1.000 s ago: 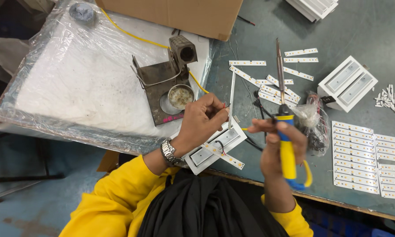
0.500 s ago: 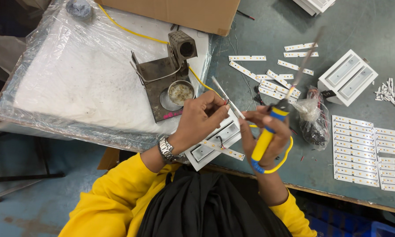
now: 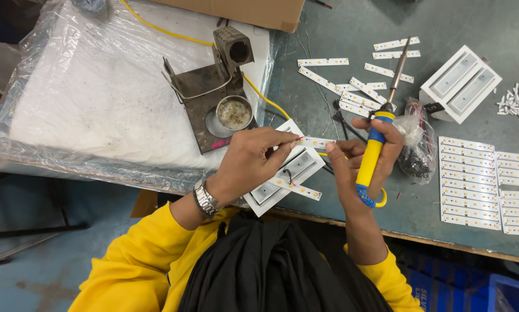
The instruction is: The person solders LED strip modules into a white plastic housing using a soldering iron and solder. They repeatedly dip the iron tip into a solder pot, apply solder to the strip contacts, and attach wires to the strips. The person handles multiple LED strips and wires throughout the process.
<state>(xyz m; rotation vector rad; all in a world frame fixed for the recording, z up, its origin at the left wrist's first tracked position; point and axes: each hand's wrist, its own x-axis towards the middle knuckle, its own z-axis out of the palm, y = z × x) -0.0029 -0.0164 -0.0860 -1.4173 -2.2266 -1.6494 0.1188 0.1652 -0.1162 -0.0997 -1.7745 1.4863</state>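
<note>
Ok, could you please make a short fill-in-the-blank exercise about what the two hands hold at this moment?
1. The right hand grips a soldering iron with a ____ handle.
2. The left hand pinches a thin white ____.
3. Under both hands lies a white rectangular housing on the ____ table.

Missing words: yellow; LED strip; grey

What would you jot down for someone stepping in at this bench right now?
Left hand: pinches one end of an LED strip over the white housing.
Right hand: grips the yellow soldering iron, tip up and away from the strip.
Nearby: iron stand with tip-cleaner tin; loose strips; strip panels; second housing.
Done: one strip lies on the housing, wires attached.
Left: the held strip is not yet seated or soldered.
</note>
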